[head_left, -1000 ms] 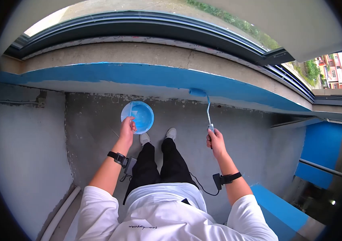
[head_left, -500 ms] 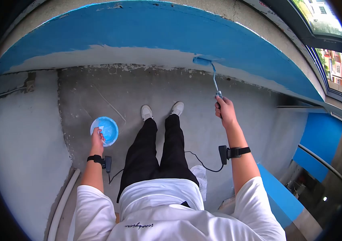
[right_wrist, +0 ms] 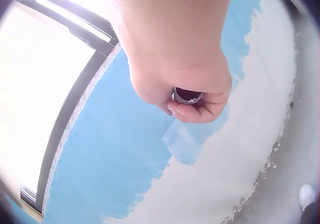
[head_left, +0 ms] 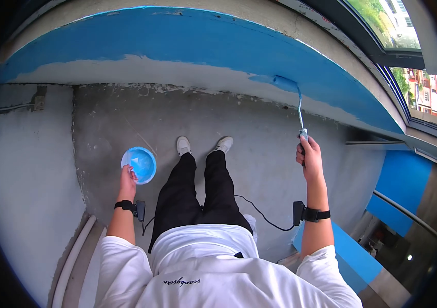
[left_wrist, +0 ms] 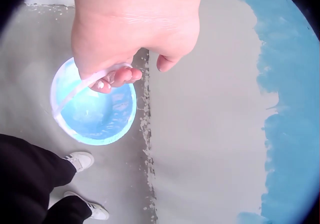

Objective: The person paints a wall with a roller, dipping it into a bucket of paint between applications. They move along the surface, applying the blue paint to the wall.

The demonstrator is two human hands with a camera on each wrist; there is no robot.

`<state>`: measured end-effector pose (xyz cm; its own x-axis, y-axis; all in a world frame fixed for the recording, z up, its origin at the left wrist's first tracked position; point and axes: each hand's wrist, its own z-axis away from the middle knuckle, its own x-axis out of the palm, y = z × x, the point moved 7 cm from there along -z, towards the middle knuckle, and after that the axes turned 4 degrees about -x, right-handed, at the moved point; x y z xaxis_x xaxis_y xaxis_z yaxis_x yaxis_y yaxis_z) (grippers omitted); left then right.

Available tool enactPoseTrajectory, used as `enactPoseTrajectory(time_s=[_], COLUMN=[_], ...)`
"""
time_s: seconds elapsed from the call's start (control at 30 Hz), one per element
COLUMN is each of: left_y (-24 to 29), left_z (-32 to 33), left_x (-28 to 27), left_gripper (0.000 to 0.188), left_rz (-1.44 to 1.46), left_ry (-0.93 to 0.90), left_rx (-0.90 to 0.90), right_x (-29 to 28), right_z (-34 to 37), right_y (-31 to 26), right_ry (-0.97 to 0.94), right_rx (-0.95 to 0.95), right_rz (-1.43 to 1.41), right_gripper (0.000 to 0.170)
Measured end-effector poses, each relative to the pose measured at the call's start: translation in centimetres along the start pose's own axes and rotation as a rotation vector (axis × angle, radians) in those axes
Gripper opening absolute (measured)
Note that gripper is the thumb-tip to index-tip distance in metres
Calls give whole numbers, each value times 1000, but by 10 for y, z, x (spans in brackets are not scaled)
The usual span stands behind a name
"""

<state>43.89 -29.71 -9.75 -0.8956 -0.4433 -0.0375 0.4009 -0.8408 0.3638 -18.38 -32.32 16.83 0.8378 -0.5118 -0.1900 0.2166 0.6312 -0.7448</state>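
Note:
My right hand (head_left: 311, 156) grips the handle of a paint roller (head_left: 300, 105). Its blue sleeve (head_left: 284, 82) lies against the low wall, at the lower border of the blue paint (head_left: 177, 38). In the right wrist view, curled fingers wrap the dark handle (right_wrist: 187, 95), whose end faces the camera; the sleeve is hidden behind the hand. At left, my left hand (head_left: 127, 179) holds a pale bucket (head_left: 152, 177) by its handle. The left wrist view shows the fingers hooked under the white handle (left_wrist: 75, 94), with light blue paint (left_wrist: 95, 111) coating the bucket's inside.
Below the blue, a bare grey-white band of wall (head_left: 100, 72) runs down to the concrete floor (head_left: 203, 113). A window frame (head_left: 352, 36) stands above the ledge at right. White pipes (head_left: 74, 256) lie at lower left. A cable (head_left: 264, 215) hangs beside the legs.
The roller has moved right along the wall, leaving a fresh blue patch to its left. The bucket has swung left and nearer the body over the second. The head view has shifted.

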Motion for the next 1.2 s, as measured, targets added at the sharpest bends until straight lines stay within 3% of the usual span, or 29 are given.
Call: enactPoseTrajectory(time_s=[0.17, 0.4, 0.57, 0.7, 0.77, 0.93, 1.2], left_y=[15, 34, 36, 26, 17, 2, -16], left_z=[22, 44, 47, 41, 30, 17, 27], left_x=[57, 87, 75, 63, 48, 4, -29], left_gripper=[24, 23, 23, 24, 24, 26, 25], left_rz=[6, -51, -89, -124, -137, -184, -30], left_ry=[-121, -219, -180, -139, -85, 26, 62], left_rx=[44, 63, 62, 63, 69, 86, -21], right_x=[11, 37, 44, 45, 51, 67, 98], right_z=[-13, -88, -80, -37, -12, 23, -40], right_y=[7, 63, 65, 40, 23, -10, 40], right_ry=[-25, -53, -91, -175, -214, -214, -220], right_rx=[30, 175, 213, 205, 231, 155, 140], right_rz=[2, -40, -67, -132, -301, -306, -198], right_gripper=[16, 17, 16, 16, 18, 20, 12])
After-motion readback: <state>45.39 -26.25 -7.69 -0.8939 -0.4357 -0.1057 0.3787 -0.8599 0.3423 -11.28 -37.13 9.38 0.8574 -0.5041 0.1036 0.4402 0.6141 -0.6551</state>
